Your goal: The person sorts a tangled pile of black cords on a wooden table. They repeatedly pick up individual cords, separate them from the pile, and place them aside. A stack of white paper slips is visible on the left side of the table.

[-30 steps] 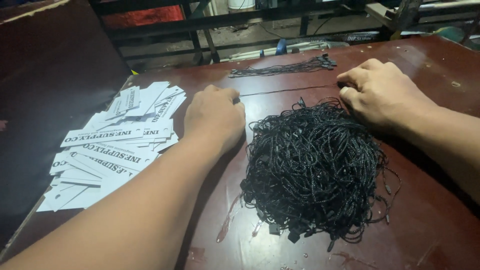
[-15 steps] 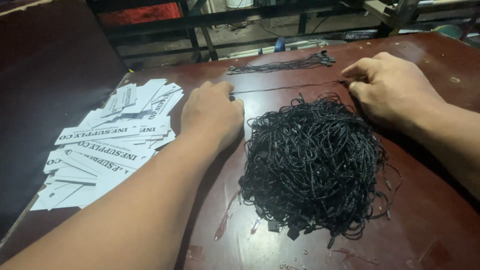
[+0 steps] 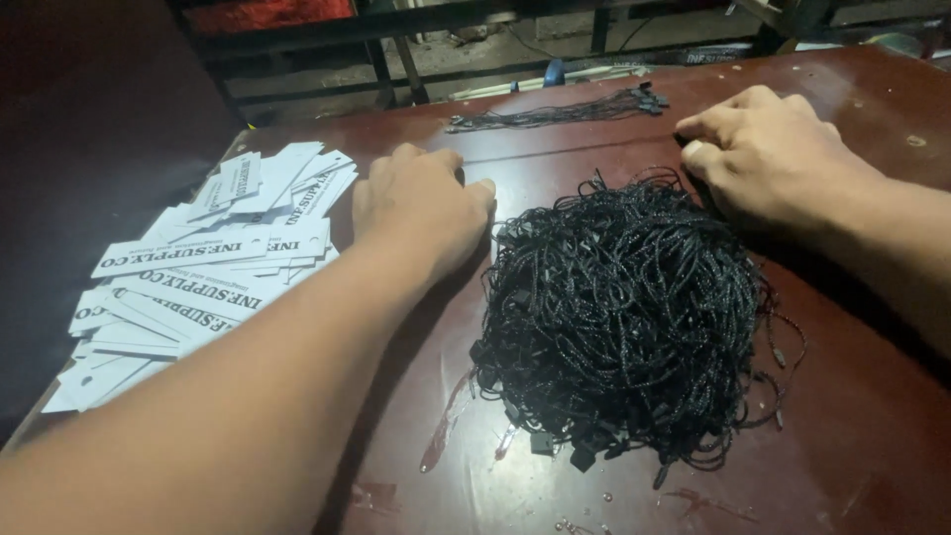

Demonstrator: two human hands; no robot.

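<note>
A big tangled pile of black cords with small plastic ends [image 3: 624, 307] lies on the dark red-brown table [image 3: 872, 426]. My left hand [image 3: 421, 203] rests knuckles-up at the pile's left edge, fingers curled. At the pile's far right edge, my right hand [image 3: 768, 149] has its fingertips pinched. One thin black cord [image 3: 584, 151] stretches straight across the table between the two hands.
A spread heap of white rectangular paper tags with black print [image 3: 208, 267] lies left of my left arm, near the table's left edge. A small straightened bundle of black cords [image 3: 555, 112] lies along the far edge. Dark metal bars stand beyond the table.
The hands have drawn a little farther apart, the right one shifting right, and the single cord between them is pulled straighter. The pile and the tags have stayed put.
</note>
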